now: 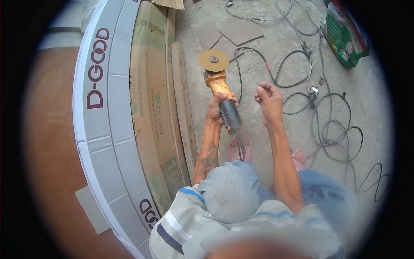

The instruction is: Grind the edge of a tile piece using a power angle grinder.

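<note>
My left hand [215, 108] is wrapped round the body of an orange and black angle grinder [219, 84]. A flat tan disc [208, 63] is mounted at the grinder's far end, and its black cord hangs from the near end toward my knee. To the right of the grinder, apart from it, my right hand [271, 103] is closed in a pinch. A thin, short, pin-like piece [255, 80] sticks out from its fingertips; its exact kind is too small to tell.
Long cardboard boxes [153, 101], a wooden plank [183, 99] and a white-grey wrapped package [108, 125] line my left. Broken tile pieces [242, 32] lie ahead on the concrete floor. Tangled cables [330, 134] spread at right, below a green and red bag [345, 36].
</note>
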Tool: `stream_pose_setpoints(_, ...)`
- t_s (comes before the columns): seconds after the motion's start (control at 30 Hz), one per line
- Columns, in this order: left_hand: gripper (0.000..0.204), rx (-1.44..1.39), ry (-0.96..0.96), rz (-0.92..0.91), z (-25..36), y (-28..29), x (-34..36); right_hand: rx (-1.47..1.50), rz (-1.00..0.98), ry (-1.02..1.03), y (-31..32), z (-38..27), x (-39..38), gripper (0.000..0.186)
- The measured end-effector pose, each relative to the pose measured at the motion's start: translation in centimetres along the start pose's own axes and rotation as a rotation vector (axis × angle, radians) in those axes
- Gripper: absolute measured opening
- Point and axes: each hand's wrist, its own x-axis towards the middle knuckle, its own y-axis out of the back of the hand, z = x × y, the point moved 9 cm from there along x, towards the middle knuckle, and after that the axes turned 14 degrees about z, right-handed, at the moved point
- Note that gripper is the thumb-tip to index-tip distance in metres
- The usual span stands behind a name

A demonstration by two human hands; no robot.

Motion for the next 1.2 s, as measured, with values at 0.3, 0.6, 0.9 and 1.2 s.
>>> stream_pose_setpoints(0.3, 0.03, 0.055, 0.01, -0.027, -1.7, -1.0, 0.0, -0.139, 0.004, 0.038, -3.0, -0.3, 1.9, 0.014)
stream_pose_setpoints(0.6, 0.03, 0.1, 0.0, -0.061, -0.9, -1.6, -0.5, -0.173, -0.007, 0.019, -4.8, 0.1, 3.5, 0.022)
stream_pose_setpoints(0.9, 0.032, 0.148, -0.002, -0.06, -1.0, -0.9, -0.3, -0.18, 0.012, 0.019, -5.8, 1.3, 4.0, 0.022)
stream_pose_setpoints(1.2, 0.033, 0.189, -0.025, -0.075, -1.1, -1.0, -0.7, -0.086, -0.017, -0.048, -5.7, 1.8, 3.6, 0.021)
